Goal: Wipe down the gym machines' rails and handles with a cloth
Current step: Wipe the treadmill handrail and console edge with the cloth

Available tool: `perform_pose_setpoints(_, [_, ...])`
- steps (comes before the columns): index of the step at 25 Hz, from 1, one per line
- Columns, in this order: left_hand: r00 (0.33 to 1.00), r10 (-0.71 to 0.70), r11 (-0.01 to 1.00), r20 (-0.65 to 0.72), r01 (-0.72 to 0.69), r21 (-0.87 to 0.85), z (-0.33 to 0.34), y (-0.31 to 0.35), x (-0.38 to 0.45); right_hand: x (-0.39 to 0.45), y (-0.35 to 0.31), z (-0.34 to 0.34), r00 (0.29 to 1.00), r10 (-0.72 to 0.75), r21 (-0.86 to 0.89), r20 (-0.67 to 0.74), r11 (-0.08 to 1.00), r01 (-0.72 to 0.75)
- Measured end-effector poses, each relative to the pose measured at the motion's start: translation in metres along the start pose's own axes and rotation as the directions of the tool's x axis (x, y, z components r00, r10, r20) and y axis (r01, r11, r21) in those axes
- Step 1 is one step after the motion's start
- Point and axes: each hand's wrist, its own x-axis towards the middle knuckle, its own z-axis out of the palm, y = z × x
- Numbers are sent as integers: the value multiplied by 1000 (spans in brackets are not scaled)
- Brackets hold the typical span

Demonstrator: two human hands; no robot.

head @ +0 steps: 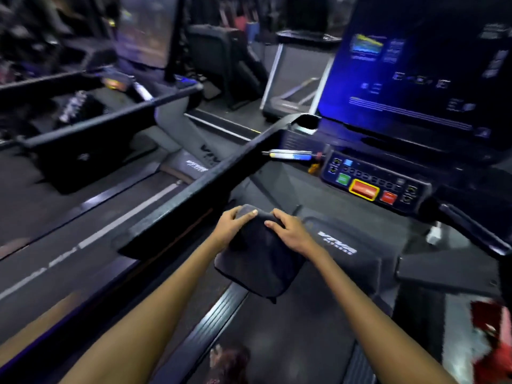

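I stand on a treadmill and hold a dark folded cloth [259,261] in front of me, above the belt. My left hand [231,227] grips the cloth's upper left corner, fingers curled over its top edge. My right hand [291,231] holds the upper right part, fingers curled onto the fabric. The treadmill's black left handrail [199,189] runs diagonally just left of the cloth, apart from it. The right handrail [471,231] shows at the right edge.
The lit console screen [410,79] and a button panel [371,184] with green, red and yellow buttons sit ahead on the right. A neighbouring treadmill's rail [110,120] lies to the left. The belt [277,342] is underfoot, and something red [496,342] is at lower right.
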Motion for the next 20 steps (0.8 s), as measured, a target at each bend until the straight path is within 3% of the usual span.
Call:
perform_pose_setpoints(5, [967,96,991,-237,-72,110,-60,-21,-35,36,-42,45,981,-128,-89,146,986,142])
perform_pose_setpoints(12, [781,137,967,-610,28,253,-124,-29,-67,96,-110,104,930,-194,-137,313,959,246])
perform_pose_setpoints(17, [588,262,840,-765,253,481,-176,-52,-82,129,-166,145,854,-324,-304,407,834,461])
perform_pose_setpoints(20, [549,151,802,-822,418,426,-199,-60,-79,147,-188,174,844,-368,-413,390,750,517])
